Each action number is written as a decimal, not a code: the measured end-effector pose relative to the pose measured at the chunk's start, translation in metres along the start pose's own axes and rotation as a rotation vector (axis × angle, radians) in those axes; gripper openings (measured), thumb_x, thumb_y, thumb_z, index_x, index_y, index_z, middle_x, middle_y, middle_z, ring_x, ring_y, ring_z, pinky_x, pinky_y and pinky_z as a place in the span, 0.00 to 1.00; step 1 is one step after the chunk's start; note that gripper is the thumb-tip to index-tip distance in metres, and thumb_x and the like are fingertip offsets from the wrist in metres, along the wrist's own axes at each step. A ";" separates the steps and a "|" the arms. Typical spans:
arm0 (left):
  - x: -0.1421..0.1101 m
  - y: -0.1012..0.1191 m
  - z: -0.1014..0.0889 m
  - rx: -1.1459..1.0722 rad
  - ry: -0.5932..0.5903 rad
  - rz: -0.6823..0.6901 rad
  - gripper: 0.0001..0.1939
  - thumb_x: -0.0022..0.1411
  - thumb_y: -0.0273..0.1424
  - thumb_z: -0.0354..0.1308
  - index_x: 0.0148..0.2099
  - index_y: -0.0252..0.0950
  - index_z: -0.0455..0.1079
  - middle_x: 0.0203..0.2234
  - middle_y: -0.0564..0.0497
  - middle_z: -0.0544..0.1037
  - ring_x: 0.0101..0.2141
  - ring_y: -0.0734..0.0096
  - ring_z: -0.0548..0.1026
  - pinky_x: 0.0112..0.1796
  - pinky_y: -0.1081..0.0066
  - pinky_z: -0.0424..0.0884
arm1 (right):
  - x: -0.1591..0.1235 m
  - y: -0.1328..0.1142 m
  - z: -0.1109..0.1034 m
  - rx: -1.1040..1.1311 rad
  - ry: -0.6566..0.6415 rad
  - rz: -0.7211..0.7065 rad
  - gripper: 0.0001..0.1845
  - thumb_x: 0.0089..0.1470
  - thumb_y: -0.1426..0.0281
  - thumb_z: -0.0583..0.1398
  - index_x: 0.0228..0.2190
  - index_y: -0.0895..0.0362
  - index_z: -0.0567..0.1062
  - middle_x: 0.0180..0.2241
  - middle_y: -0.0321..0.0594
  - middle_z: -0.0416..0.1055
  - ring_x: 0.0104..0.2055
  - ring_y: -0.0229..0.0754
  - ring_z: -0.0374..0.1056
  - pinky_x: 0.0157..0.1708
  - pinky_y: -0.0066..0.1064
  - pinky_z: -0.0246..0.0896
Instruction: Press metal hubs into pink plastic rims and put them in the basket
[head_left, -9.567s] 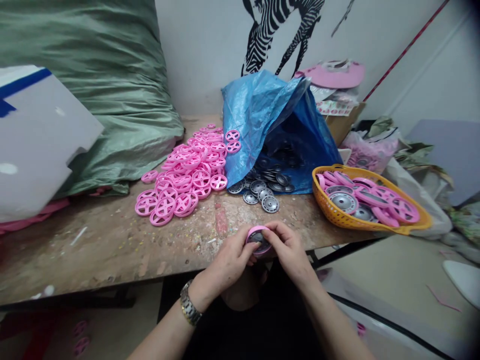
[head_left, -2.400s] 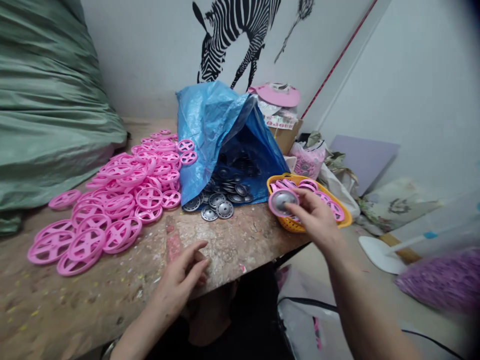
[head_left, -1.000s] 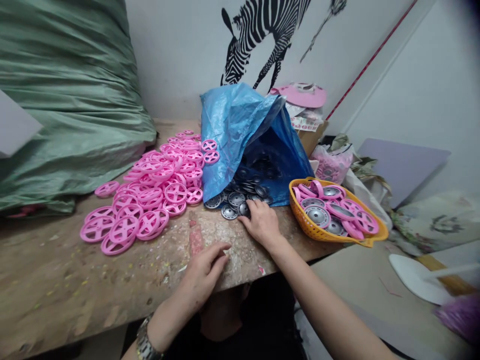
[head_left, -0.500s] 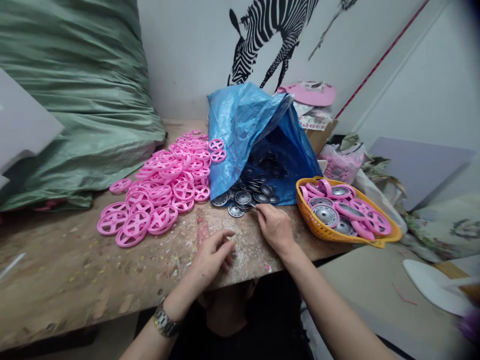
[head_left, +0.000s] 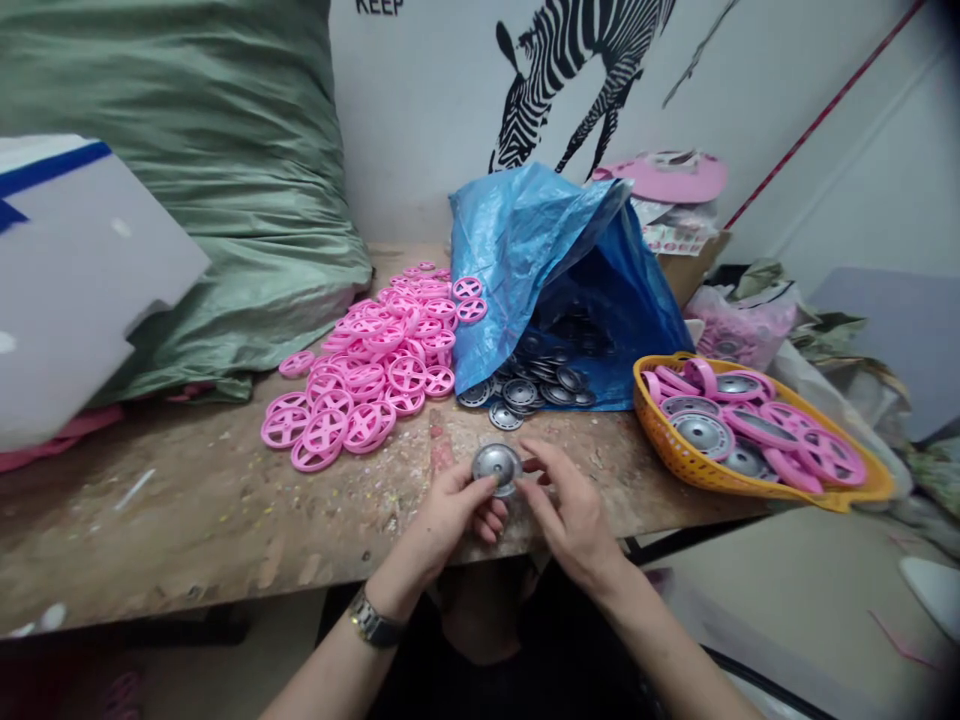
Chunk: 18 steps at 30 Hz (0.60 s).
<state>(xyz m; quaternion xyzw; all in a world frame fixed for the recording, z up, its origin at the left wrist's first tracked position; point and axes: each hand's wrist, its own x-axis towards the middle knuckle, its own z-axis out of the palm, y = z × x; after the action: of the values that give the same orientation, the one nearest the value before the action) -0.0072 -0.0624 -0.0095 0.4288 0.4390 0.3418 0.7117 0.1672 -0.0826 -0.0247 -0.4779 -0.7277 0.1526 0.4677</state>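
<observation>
A round silver-grey wheel cover (head_left: 495, 468) is pinched by my left hand (head_left: 457, 505), thumb on its face and fingers beneath, just above the table's front edge. My right hand (head_left: 566, 505) is at the cover's right rim, thumb and index finger apart; any contact there is slight. Beyond my hands, several similar grey wheel covers (head_left: 519, 392) spill from the mouth of a blue plastic bag (head_left: 499, 250). Left of the bag lies a heap of pink spoked wheels (head_left: 367, 375). At right, a yellow basket (head_left: 675, 465) holds pink wheels, some with grey covers fitted.
The worn wooden table (head_left: 202, 520) ends just in front of my body. A large green sack (head_left: 247, 200) and a white panel (head_left: 82, 290) stand at left. Behind the basket are a cardboard box (head_left: 697, 265) and a clear bag of pink parts (head_left: 742, 315).
Earlier a pink wheel with a grey cover went to the basket in my right hand. That hand then took a grey cover from the pile, and now my left hand grips it.
</observation>
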 end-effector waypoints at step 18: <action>-0.019 0.042 -0.105 1.680 0.800 0.516 0.09 0.67 0.33 0.55 0.41 0.33 0.72 0.38 0.40 0.72 0.43 0.52 0.69 0.43 0.58 0.69 | -0.006 0.005 0.007 0.448 0.009 0.527 0.17 0.50 0.54 0.65 0.27 0.55 0.75 0.25 0.35 0.71 0.29 0.40 0.64 0.30 0.31 0.58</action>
<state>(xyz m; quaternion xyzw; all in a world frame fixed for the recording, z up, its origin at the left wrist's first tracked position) -0.1157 -0.0292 0.0088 0.7331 0.6427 0.1828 -0.1267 0.1647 -0.0835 -0.0346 -0.5356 -0.5257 0.4220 0.5085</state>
